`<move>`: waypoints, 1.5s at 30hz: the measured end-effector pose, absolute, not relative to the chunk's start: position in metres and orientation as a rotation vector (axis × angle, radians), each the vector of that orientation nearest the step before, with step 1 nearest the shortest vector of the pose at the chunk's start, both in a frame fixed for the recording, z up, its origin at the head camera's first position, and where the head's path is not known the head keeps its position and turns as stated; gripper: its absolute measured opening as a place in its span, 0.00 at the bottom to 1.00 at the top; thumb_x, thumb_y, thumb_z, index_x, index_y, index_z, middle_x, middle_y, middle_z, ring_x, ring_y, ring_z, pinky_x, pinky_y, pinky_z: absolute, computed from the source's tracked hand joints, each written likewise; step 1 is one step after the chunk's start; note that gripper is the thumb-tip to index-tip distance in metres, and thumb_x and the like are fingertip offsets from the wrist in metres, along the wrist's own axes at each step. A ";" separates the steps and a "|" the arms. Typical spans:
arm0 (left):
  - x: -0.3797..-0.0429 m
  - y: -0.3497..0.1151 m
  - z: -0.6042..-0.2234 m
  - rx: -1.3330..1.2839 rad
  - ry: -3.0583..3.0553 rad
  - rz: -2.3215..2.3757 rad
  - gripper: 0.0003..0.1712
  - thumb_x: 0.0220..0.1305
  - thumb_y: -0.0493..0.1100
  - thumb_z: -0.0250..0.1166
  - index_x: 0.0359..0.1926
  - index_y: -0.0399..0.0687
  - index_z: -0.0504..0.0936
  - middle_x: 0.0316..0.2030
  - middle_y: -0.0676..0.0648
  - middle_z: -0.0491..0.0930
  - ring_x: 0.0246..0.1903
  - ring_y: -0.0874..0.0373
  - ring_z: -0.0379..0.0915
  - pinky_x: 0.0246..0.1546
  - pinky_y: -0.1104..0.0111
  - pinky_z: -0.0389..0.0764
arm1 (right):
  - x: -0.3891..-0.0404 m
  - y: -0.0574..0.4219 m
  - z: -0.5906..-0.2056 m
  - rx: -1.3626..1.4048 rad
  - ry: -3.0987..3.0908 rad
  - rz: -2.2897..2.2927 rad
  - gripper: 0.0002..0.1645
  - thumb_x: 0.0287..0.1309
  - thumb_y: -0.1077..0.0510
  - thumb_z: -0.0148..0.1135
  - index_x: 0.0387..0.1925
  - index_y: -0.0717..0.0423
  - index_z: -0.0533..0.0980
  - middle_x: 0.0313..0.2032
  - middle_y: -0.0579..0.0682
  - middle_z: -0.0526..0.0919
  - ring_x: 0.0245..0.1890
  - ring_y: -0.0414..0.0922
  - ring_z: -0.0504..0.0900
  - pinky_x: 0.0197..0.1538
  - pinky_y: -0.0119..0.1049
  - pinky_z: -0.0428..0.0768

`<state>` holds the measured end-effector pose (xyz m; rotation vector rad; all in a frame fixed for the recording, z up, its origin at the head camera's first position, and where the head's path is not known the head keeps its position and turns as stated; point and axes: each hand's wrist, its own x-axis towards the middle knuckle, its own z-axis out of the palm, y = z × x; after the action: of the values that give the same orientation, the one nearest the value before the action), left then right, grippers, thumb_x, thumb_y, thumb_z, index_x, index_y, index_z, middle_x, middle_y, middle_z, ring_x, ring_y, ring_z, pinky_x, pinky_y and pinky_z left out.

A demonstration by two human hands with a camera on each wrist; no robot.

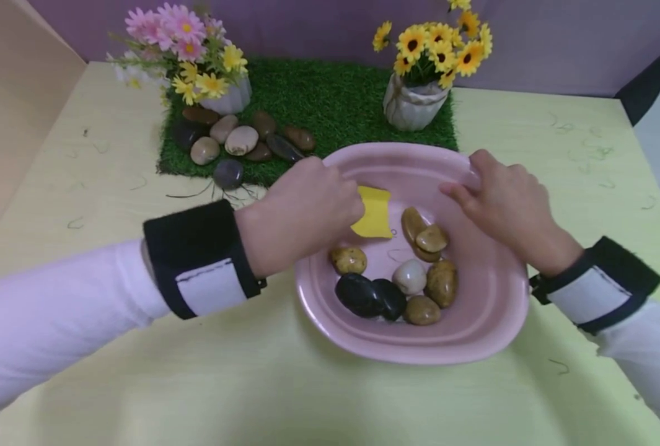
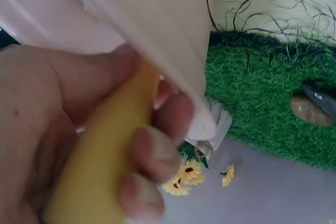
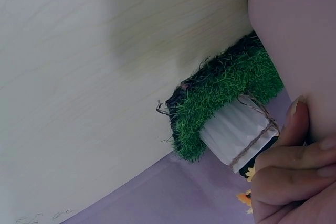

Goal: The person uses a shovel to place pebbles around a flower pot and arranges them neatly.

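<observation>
A pink plastic basin [image 1: 497,272] is held tilted above the table, its inside facing me. Wet, shiny stones [image 1: 410,277] in black, white and brown lie inside, mostly along its near side. My left hand [image 1: 307,217] curls round a yellow sponge [image 1: 375,212] at the basin's left rim. In the left wrist view, thumb and fingers hold that sponge [image 2: 105,150] against the rim. My right hand [image 1: 510,207] grips the far right rim, thumb inside. The right wrist view shows its fingers [image 3: 294,174] bent against the basin's outer wall [image 3: 299,40].
Behind the basin lies a green grass mat [image 1: 330,93]. It bears a pile of stones [image 1: 242,140], a pot of pink and yellow flowers [image 1: 232,96] and a pot of sunflowers [image 1: 413,105]. Loose grass strands are scattered on the pale table [image 1: 196,384].
</observation>
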<state>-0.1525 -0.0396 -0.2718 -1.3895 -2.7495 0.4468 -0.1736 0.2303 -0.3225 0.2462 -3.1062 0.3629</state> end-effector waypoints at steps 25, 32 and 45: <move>-0.174 -0.023 -0.319 -1.667 -2.795 0.151 0.10 0.67 0.38 0.57 0.40 0.47 0.85 0.33 0.49 0.85 0.28 0.56 0.79 0.34 0.65 0.82 | -0.171 0.232 -0.327 0.257 -3.122 0.357 0.27 0.66 0.39 0.57 0.39 0.61 0.67 0.19 0.57 0.68 0.16 0.52 0.71 0.16 0.41 0.66; -0.169 -0.022 -0.322 -1.304 -2.782 0.310 0.13 0.69 0.48 0.58 0.39 0.49 0.86 0.32 0.48 0.86 0.36 0.49 0.84 0.57 0.51 0.76 | -0.172 0.231 -0.323 0.273 -3.107 0.361 0.28 0.67 0.39 0.56 0.42 0.63 0.68 0.19 0.58 0.68 0.15 0.51 0.71 0.15 0.40 0.66; -0.172 -0.025 -0.320 -1.322 -2.767 0.088 0.24 0.68 0.53 0.54 0.15 0.54 0.70 0.14 0.54 0.71 0.16 0.59 0.69 0.31 0.62 0.79 | -0.172 0.232 -0.323 0.294 -3.082 0.385 0.25 0.67 0.42 0.57 0.40 0.62 0.68 0.18 0.56 0.67 0.15 0.51 0.69 0.15 0.39 0.65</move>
<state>-0.1718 -0.0251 -0.3198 -1.3218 -2.7670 0.0879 -0.1724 0.2316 -0.3227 0.2936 -3.0819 0.3849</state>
